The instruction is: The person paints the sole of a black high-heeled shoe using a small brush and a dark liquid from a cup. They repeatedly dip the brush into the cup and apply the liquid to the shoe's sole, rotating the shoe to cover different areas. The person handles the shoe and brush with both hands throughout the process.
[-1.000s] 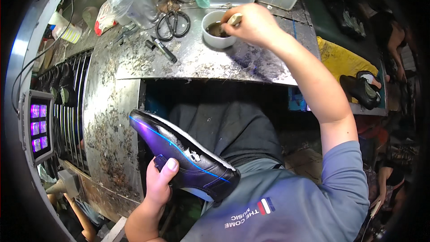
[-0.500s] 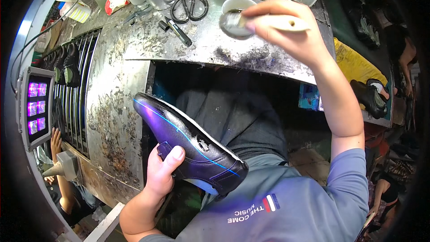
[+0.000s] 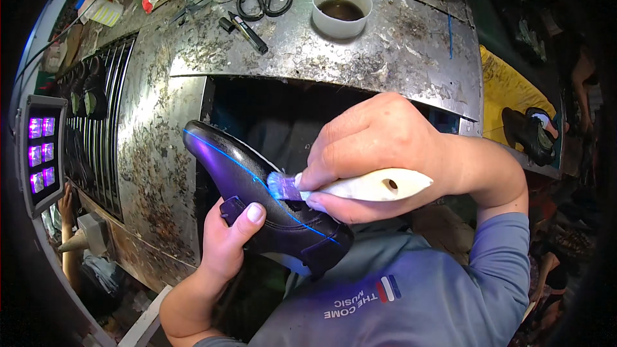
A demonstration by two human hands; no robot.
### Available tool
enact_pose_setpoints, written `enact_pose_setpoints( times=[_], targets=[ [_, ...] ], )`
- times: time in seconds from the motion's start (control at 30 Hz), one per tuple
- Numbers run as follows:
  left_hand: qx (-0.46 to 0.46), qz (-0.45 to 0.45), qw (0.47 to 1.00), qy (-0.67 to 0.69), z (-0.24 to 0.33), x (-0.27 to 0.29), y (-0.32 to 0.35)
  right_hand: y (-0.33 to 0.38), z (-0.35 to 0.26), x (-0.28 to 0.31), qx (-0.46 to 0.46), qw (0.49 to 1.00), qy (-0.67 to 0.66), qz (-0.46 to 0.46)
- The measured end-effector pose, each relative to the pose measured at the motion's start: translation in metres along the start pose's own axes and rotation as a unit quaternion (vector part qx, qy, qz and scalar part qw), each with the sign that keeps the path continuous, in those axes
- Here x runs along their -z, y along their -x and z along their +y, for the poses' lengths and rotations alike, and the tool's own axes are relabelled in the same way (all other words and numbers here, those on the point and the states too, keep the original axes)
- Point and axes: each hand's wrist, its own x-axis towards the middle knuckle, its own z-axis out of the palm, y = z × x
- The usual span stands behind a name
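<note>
My left hand (image 3: 225, 241) grips a black shoe (image 3: 225, 160) by its side, thumb on top near a small tab. The shoe lies tilted over my lap, its toe pointing to the upper left. A glowing blue line runs along its side. Closed round a flat paintbrush (image 3: 379, 186) with a cream handle, my right hand (image 3: 379, 144) presses the bristles onto the shoe near that line. The hand covers part of the shoe's far edge. On the bench beyond, a white cup (image 3: 340, 26) holds dark liquid.
The worn metal bench (image 3: 411, 51) carries black-handled scissors (image 3: 265, 0) and a marker (image 3: 247, 32). A lamp with purple lights (image 3: 42, 154) stands at left, near black shoes on a rack (image 3: 93, 96). Another dark shoe (image 3: 530, 135) sits at right by yellow cloth (image 3: 514, 83). A person's hand (image 3: 66, 205) shows at far left.
My right hand has come down from over the cup to the shoe, bringing the brush bristles onto its side. The cup is now uncovered. My left hand still holds the shoe.
</note>
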Motion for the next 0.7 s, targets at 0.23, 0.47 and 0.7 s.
enact_pose_setpoints(
  times=[0.23,0.47,0.7],
  targets=[
    [-0.011,0.039,0.999,0.020,-0.004,0.004,0.001,0.001,-0.012,0.011,-0.006,0.995,-0.029,-0.091],
    [-0.001,0.036,0.999,0.039,-0.009,0.008,0.000,0.004,-0.015,0.013,0.018,0.993,-0.020,-0.118],
    [-0.002,0.047,0.997,0.053,-0.015,0.011,-0.001,0.009,-0.018,0.018,0.006,0.990,-0.023,-0.137]
  ],
)
